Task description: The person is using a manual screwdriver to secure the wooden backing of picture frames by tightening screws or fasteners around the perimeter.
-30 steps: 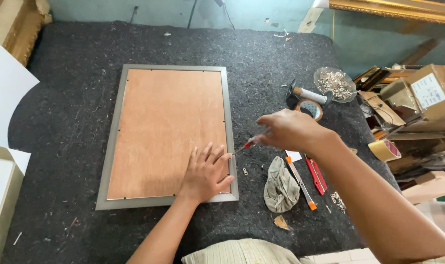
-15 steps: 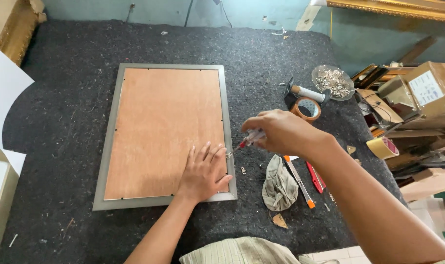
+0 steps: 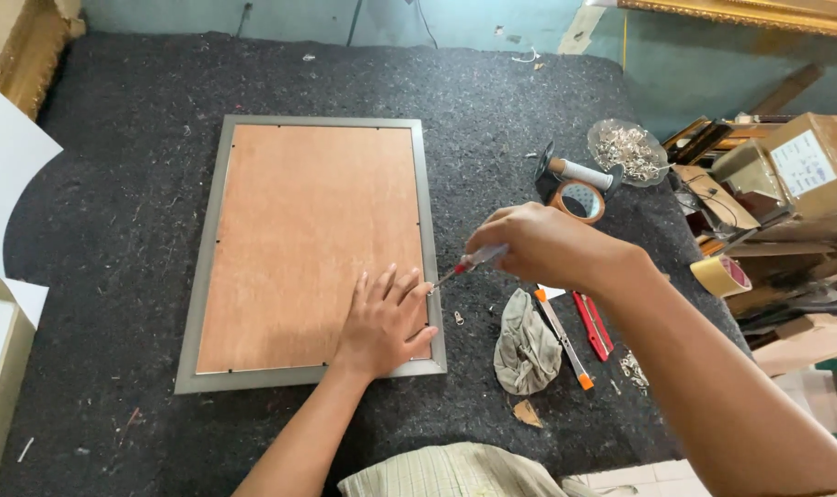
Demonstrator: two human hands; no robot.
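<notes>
Right hand [image 3: 552, 247] has drawn closer, fingers gripping a screwdriver [image 3: 469, 264] whose tip slants down-left onto the picture frame [image 3: 430, 239]'s right rail, beside the flat-pressed left hand [image 3: 381, 322].

You've got open dark surface [image 3: 124, 212] left of the frame [image 3: 312, 248] and above it. Right side is crowded: rag [image 3: 525, 345], orange cutter [image 3: 564, 339], red knife [image 3: 591, 324], tape roll [image 3: 580, 200], boxes [image 3: 786, 212] hemming the edge.
</notes>
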